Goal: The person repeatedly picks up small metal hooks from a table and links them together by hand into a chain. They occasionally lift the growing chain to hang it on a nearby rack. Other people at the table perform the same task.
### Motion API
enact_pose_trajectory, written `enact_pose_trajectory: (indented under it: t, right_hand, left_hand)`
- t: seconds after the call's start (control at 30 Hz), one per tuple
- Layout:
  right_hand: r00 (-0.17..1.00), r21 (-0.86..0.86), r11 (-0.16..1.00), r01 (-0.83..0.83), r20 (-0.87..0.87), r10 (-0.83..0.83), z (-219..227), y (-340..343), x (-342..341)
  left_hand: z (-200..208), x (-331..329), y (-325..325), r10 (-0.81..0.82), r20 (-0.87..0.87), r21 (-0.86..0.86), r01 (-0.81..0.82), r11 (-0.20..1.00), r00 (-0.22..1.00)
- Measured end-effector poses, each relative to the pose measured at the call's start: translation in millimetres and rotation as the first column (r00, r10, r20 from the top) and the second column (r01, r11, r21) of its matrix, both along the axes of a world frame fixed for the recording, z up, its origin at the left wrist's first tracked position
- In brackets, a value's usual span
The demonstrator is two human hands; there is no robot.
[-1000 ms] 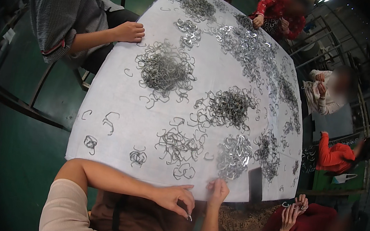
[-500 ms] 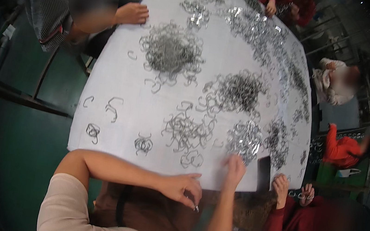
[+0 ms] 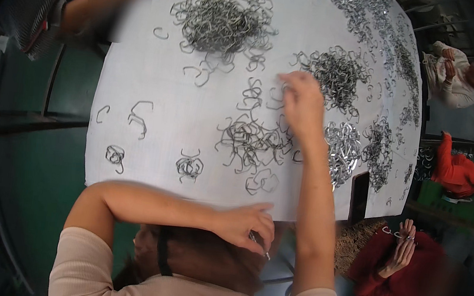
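White table, right hand open over scattered wire clips, left hand gripping thin metal piece pointing down-right.

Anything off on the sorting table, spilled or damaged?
Nothing stands out. Bent wire clips lie in loose heaps and as strays on the white table, none seen over its edge. The right hand reaches over a tangled pile; the left hand sits at the near edge.
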State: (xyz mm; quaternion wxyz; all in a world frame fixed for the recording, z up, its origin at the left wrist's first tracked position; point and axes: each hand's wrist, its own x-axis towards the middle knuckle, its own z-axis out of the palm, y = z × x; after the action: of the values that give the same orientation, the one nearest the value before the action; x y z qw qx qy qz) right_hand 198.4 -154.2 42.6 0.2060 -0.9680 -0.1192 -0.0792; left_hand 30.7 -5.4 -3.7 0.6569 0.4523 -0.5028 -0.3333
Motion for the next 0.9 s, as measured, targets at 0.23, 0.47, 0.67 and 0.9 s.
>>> enact_pose_trajectory:
  t: [0.23,0.47,0.67,0.9]
  right_hand:
    - [0.963,0.146,0.989,0.019,-0.267,0.020,18,-3,31]
    - [0.889,-0.096,0.991,-0.094,-0.457,0.040,21,34,28]
    - [0.846,-0.054,0.998,0.031,-0.530,-0.055,37,0,18]
    - [0.954,-0.092,0.975,0.202,-0.205,-0.217,11,-32,1]
  left_hand:
    - [2,-2,0,0.017,-0.011,-0.020,-0.017,1.000,1.000]
    - [1,1,-1,0.008,0.018,-0.024,-0.007,1.000,1.000]
    - [0,-1,-1,0.024,0.022,-0.029,-0.023,0.999,0.999]
    - [3,1,-2,-0.001,0.029,-0.013,0.002,1.000,1.000]
